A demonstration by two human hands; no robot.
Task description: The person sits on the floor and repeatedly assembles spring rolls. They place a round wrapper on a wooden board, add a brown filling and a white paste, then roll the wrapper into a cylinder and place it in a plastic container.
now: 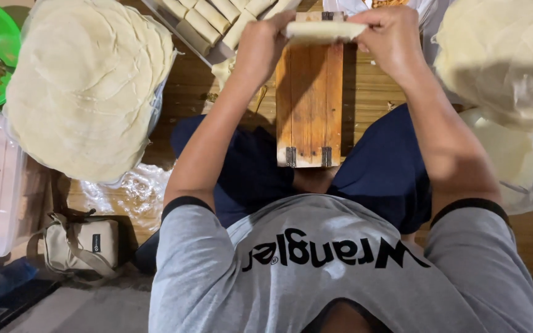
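Hands work together at the far end of the wooden board (309,98): left hand (260,46) and right hand (390,34) each pinch one end of a pale wrapped roll (323,29). Keeping it level and the wrap tight looks wise. Finished rolls (208,18) lie just beside, wrapper stack (87,86) left.

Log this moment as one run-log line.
left hand: holds roll end | right hand: holds other end | under: wooden board | left: wrapper stack, tray of rolls
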